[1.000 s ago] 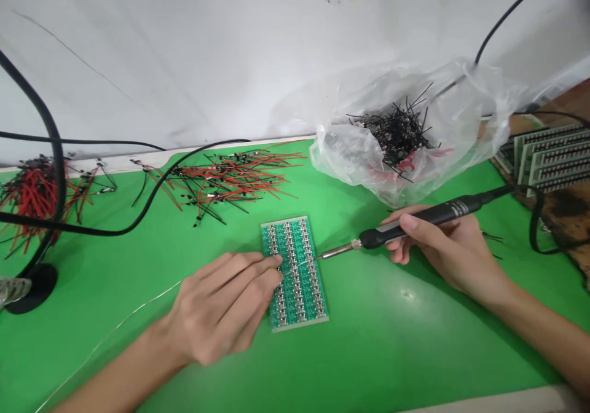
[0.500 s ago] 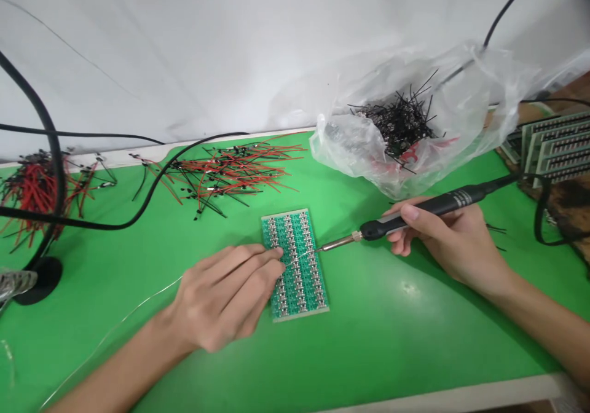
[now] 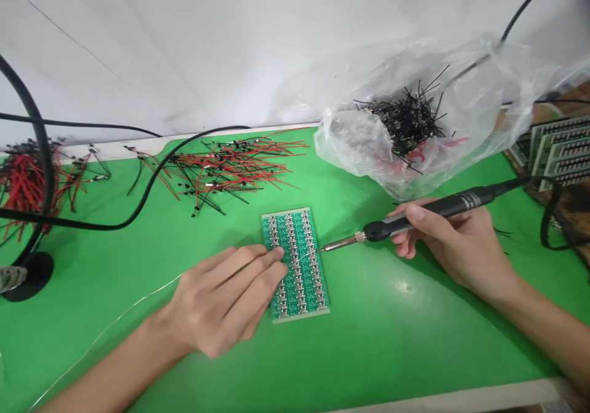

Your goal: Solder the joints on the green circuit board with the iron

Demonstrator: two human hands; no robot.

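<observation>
A green circuit board (image 3: pixel 310 290) with three columns of small metal parts lies flat on the green work surface (image 3: pixel 391 351). Over its left edge, my left hand (image 3: pixel 230 296) pinches a thin solder wire (image 3: pixel 133 305), whose free end crosses the board toward the right column. The rest of the wire trails from behind the hand to the lower left. In my right hand (image 3: pixel 456 247) is a black and grey soldering iron (image 3: pixel 428 213), held like a pen. Its metal tip meets or nearly meets the solder's end above the right column; contact is too small to tell.
Red and black wire leads (image 3: pixel 235 164) lie behind the board, with another heap (image 3: pixel 27 185) at far left. A clear plastic bag (image 3: pixel 350 149) holds black leads. Several circuit boards (image 3: pixel 565 149) stand at right. A black cable (image 3: pixel 133 216) loops across the left side.
The view has shifted slightly, so the bag and the stacked boards sit a little farther right. Both hands keep their holds, and the iron's tip stays at nearly the same spot over the board.
</observation>
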